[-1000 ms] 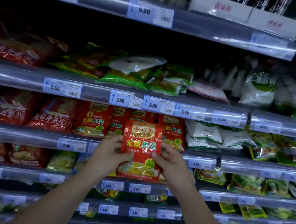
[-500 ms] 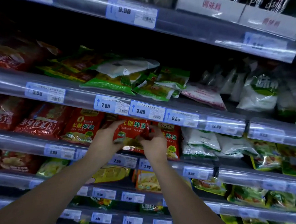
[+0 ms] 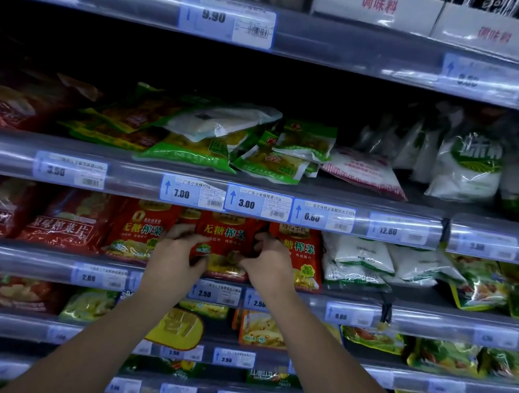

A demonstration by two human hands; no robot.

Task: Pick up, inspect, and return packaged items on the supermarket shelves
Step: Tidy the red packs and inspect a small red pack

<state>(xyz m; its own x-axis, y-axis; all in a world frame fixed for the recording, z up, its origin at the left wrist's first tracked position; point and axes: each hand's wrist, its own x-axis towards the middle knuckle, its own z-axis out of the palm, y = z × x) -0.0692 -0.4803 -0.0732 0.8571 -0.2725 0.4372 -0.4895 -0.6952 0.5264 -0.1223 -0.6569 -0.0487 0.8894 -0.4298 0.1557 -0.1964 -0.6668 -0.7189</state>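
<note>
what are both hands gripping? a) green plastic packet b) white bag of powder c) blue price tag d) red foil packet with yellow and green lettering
d: the left hand and the right hand each pinch the lower part of the red foil packet.

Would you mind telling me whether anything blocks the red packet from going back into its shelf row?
Nothing visible does. The left hand and right hand hold the red packet already at its row, between the left neighbour packet and the right neighbour packet; the price rail runs above it.
</note>
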